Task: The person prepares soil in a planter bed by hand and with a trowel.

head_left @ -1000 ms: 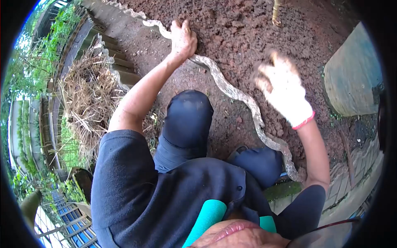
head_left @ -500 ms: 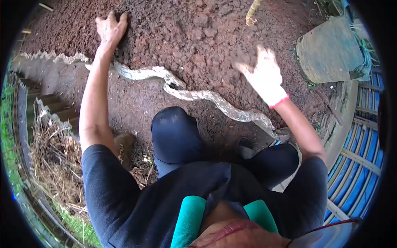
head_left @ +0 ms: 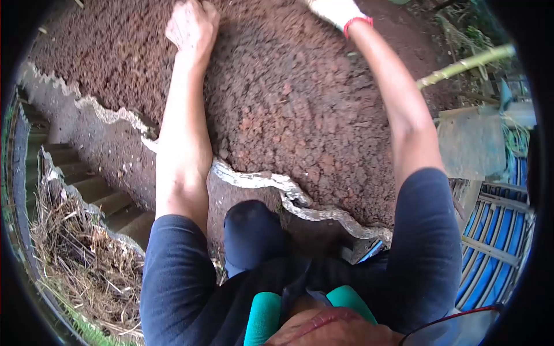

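Dark reddish-brown soil (head_left: 311, 115) fills a raised bed in front of me. My bare left hand (head_left: 193, 26) rests on it near the top edge of the view. Its fingers look bent and a little apart, with their tips cut off or hidden; I see nothing held. My right hand (head_left: 334, 10), in a whitish glove with a red cuff, reaches over the soil at the top edge. Most of its fingers are out of view. Nearer my knees runs the bed's wavy, pale border sheet (head_left: 259, 180).
A greenish stalk (head_left: 467, 66) slants at the right, above a grey-green planter bag (head_left: 470, 144). Blue slatted panels (head_left: 496, 230) lie at the lower right. Dry straw (head_left: 83, 254) and corrugated sheeting (head_left: 118, 205) are at the left, beside a dirt path (head_left: 107, 155).
Both hands have moved farther out over the soil, the gloved right one to the top edge. My view has shifted, and the stalk and planter bag now appear lower and farther right.
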Demonstrator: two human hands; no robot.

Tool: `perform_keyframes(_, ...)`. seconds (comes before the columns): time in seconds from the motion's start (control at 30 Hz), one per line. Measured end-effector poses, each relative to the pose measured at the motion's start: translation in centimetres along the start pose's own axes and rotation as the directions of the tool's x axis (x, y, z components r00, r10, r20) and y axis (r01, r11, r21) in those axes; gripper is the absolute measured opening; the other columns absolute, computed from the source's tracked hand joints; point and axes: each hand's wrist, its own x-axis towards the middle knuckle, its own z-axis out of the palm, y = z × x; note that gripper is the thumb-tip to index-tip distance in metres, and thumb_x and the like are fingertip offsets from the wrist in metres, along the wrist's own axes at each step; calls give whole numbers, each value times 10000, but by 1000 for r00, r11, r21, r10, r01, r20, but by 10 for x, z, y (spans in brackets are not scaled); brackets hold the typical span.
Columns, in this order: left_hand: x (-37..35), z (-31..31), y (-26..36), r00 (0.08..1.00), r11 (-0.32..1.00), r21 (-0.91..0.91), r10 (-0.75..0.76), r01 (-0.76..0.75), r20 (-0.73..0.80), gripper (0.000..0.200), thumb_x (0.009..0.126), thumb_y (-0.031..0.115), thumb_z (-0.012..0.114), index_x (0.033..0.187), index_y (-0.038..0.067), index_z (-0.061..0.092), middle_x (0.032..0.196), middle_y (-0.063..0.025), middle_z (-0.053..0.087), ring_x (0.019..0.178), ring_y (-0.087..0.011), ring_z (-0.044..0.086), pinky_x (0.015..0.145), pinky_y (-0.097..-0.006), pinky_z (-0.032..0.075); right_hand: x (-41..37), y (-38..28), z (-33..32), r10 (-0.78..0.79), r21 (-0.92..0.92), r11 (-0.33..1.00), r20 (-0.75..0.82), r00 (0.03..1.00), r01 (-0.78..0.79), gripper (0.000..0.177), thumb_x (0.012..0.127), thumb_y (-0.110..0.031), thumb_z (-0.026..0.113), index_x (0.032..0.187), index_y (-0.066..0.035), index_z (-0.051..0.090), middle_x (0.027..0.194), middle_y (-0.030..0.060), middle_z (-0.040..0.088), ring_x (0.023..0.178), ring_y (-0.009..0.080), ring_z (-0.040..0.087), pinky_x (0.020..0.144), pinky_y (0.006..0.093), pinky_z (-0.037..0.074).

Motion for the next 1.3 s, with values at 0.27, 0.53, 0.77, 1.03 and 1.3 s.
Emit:
perform_keyframes(0.27, -13, 37, -7, 988, 997, -54, -49, 58, 148, 287, 831, 218, 660, 925, -53, 664, 1076, -327, 539, 970, -476, 577, 829, -516, 507, -60, -5, 37, -148, 89, 985, -1, 989, 148, 448, 887, -368, 569, 1165, -32, 672, 1118, 234, 672, 1046, 398, 636, 937, 451, 508)
perform_keyframes(0.53, -17, 35, -14, 922, 938, -346, 144, -12, 359, 347, 932, 289, 603, 1157, 41, 695, 1278, -304, 509, 1171, -427, 529, 1052, -421, 424, -273, 80, 6, -98, 30, 994, -141, 985, 103, 357, 902, -173, 578, 1257, -174, 619, 1238, 111, 629, 1203, 303, 573, 1035, 447, 471)
perform_keyframes(0.77, -61, 41, 22, 856, 891, -445, 162, 87, 491, 381, 913, 394, 689, 1107, 72, 755, 1121, -150, 581, 1154, -261, 543, 989, -356, 441, -426, 32, -15, 202, 313, 940, -192, 960, -135, 246, 864, -85, 665, 1110, -86, 671, 1273, 112, 599, 1154, 359, 586, 949, 435, 509)
perform_keyframes(1.03, -89, 46, 224, 726, 550, -689, 203, 471, 657, 378, 925, 273, 641, 1110, -53, 689, 1279, -269, 534, 1270, -353, 489, 1045, -360, 413, -452, 13, 3, 190, 64, 981, -212, 958, -181, 351, 868, -189, 677, 1198, -73, 642, 1334, 145, 587, 1258, 333, 537, 1091, 495, 376)
perform_keyframes(1.3, -134, 117, 305, 877, 824, -538, 381, -177, 295, 450, 909, 401, 576, 1054, 5, 731, 1048, -173, 654, 1323, -404, 409, 1034, -546, 394, -448, 15, -3, 241, 142, 967, -236, 941, -212, 333, 857, -167, 684, 1172, -67, 638, 1304, 161, 593, 1198, 359, 571, 1082, 512, 387)
